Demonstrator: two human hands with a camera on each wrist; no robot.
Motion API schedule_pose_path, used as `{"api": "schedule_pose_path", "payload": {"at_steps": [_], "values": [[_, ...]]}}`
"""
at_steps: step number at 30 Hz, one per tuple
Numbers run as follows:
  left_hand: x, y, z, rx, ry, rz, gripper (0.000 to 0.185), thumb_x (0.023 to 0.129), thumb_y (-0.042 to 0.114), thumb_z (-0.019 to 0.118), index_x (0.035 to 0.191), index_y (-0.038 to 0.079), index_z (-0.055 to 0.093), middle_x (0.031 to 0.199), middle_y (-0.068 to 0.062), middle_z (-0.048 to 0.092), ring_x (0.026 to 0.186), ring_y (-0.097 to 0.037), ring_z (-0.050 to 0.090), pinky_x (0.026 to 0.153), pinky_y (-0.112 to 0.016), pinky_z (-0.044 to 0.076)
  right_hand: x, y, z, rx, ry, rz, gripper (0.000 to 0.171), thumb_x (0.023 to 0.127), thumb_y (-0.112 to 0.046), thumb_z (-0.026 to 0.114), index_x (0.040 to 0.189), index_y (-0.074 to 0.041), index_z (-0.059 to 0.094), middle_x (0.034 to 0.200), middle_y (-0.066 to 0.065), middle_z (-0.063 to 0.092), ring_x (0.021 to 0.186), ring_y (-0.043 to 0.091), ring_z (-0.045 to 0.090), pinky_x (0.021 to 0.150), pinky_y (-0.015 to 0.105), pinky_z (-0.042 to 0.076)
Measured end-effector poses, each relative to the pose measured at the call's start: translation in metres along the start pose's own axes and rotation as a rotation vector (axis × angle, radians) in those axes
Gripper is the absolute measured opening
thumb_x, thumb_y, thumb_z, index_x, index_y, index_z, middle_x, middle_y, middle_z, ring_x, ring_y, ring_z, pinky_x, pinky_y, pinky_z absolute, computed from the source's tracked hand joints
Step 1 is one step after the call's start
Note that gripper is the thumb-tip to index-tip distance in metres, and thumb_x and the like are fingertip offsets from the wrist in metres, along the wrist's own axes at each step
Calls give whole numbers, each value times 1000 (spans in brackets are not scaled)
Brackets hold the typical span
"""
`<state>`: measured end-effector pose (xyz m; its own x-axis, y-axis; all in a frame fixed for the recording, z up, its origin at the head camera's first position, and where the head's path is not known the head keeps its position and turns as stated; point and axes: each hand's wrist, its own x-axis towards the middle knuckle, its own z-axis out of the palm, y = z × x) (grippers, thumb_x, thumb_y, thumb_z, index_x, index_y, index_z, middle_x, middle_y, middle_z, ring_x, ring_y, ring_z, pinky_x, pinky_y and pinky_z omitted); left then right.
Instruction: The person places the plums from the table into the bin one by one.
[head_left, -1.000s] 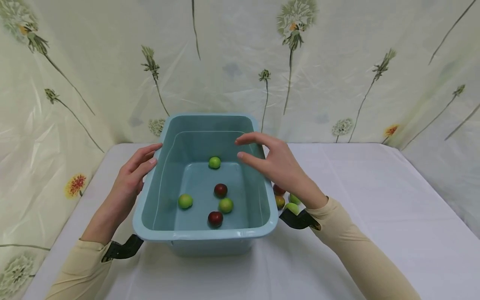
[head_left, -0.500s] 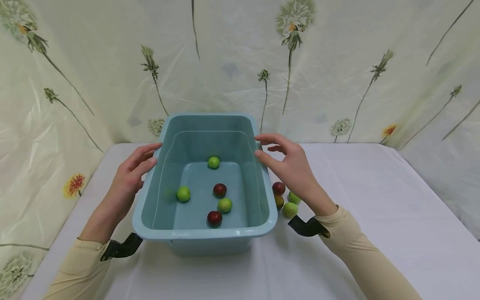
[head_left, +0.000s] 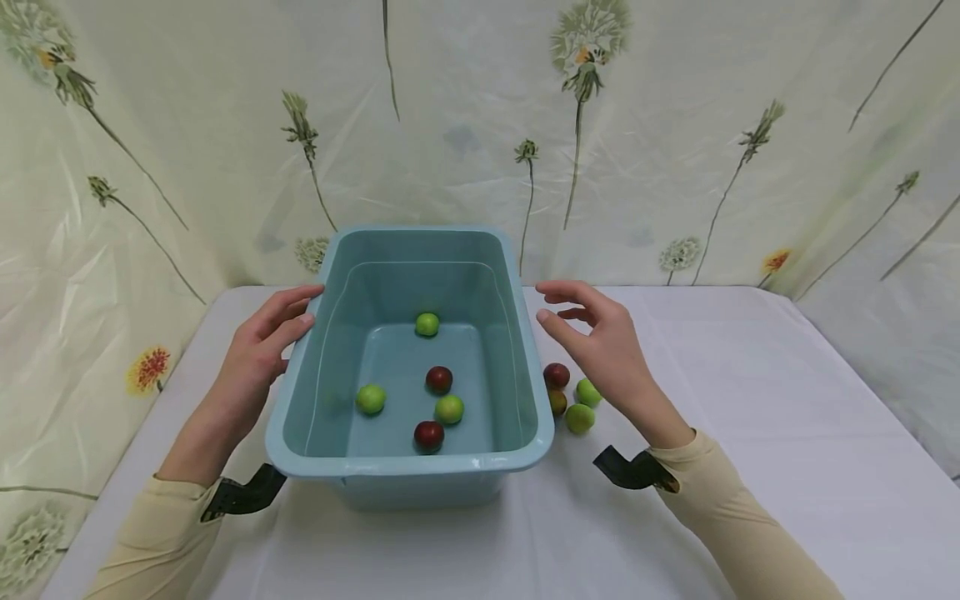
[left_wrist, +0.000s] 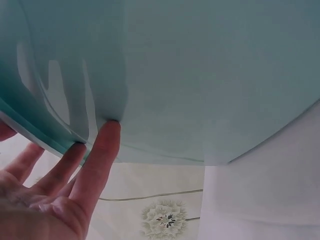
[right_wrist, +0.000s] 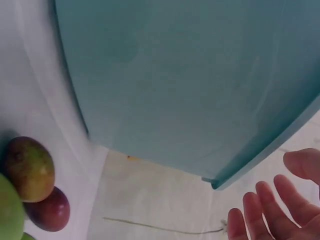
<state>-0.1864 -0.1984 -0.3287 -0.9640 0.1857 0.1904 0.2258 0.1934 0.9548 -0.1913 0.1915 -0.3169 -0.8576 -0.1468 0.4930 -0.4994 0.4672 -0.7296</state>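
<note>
A light blue plastic tub (head_left: 408, 468) stands on the table, with round fruits lying apart on its floor. Three are green, one of them a green fruit (head_left: 371, 399) at the left; two are dark red, such as the dark red fruit (head_left: 429, 436) near the front. My left hand (head_left: 255, 358) rests its nearly straight fingertips against the tub's left side; the left wrist view shows fingers (left_wrist: 102, 155) touching the outer wall under the rim. Just outside the right rim, my right hand (head_left: 603, 350) hovers with thumb and fingers spread apart, holding nothing.
Several fruits sit on the white tablecloth (head_left: 720, 400) close by the tub's right wall, below my right hand: a dark red one (head_left: 557, 375), a yellowish-brown mottled one (right_wrist: 29, 167) and green ones (head_left: 581, 418). Behind the table hangs a flower-patterned sheet (head_left: 450, 125).
My right hand has moved from over the tub to the right, past the rim. The left green fruit in the tub has shifted slightly back and forth. My left hand stays in place.
</note>
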Motion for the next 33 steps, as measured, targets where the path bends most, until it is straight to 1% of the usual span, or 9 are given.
{"api": "schedule_pose_path", "payload": {"at_steps": [2, 7, 8, 11, 16, 19, 23, 30, 33], "values": [[0, 1, 0, -2, 2, 0, 45, 104, 38, 46, 146, 24, 46, 147, -12, 43, 117, -23, 52, 80, -38, 51, -4, 3, -3, -18, 2, 13, 33, 95, -11, 66, 127, -7, 63, 125, 4, 63, 107, 20, 60, 93, 42, 46], [0, 2, 2, -5, 0, -5, 45, 104, 38, 46, 146, 23, 46, 148, -12, 42, 117, -23, 52, 80, -36, 52, -15, 11, -11, -45, 6, 46, 32, 96, -16, 66, 127, -11, 64, 124, 0, 64, 106, 16, 59, 91, 30, 45], [0, 3, 2, -4, 1, -5, 45, 104, 38, 46, 146, 23, 46, 148, -12, 42, 117, -22, 53, 79, -35, 53, -17, 8, -12, -44, 7, 51, 31, 96, -16, 65, 126, -10, 64, 123, 1, 64, 106, 17, 59, 91, 29, 45], [-1, 3, 1, 3, 1, -2, 45, 104, 38, 46, 146, 22, 46, 147, -13, 42, 115, -22, 54, 78, -34, 53, -24, 13, -17, -55, 9, 67, 31, 96, -17, 65, 126, -12, 64, 123, 1, 64, 106, 17, 59, 91, 28, 44], [-1, 4, 1, 9, -1, 4, 45, 104, 38, 45, 146, 22, 46, 147, -13, 43, 114, -22, 55, 78, -34, 54, -34, 27, -23, -83, 12, 115, 32, 96, -21, 66, 127, -15, 64, 123, -3, 63, 109, 16, 57, 92, 32, 45], [-1, 4, 1, 6, -1, 3, 45, 104, 38, 45, 146, 22, 46, 146, -12, 43, 115, -22, 54, 79, -34, 53, -41, 32, -27, -105, 9, 140, 32, 96, -21, 66, 128, -14, 64, 123, -3, 63, 110, 16, 56, 92, 34, 45], [-1, 4, 1, 1, -3, 0, 45, 104, 38, 46, 146, 23, 46, 146, -12, 44, 116, -21, 54, 79, -35, 53, -48, 39, -31, -138, -3, 157, 33, 96, -22, 66, 128, -13, 63, 124, 1, 64, 113, 20, 56, 92, 33, 45], [-1, 5, 1, -2, -9, -11, 45, 104, 39, 46, 147, 23, 45, 147, -12, 43, 118, -22, 53, 80, -35, 52, -58, 53, -34, -171, -46, 207, 36, 96, -27, 66, 127, -8, 62, 124, 7, 63, 115, 26, 56, 93, 52, 44], [-1, 5, 1, -4, -12, -12, 46, 104, 39, 45, 147, 22, 45, 147, -12, 43, 118, -22, 52, 81, -34, 52, -60, 60, -35, -178, -66, 211, 36, 96, -25, 66, 126, -6, 62, 124, 11, 63, 115, 29, 56, 93, 53, 45]]}}
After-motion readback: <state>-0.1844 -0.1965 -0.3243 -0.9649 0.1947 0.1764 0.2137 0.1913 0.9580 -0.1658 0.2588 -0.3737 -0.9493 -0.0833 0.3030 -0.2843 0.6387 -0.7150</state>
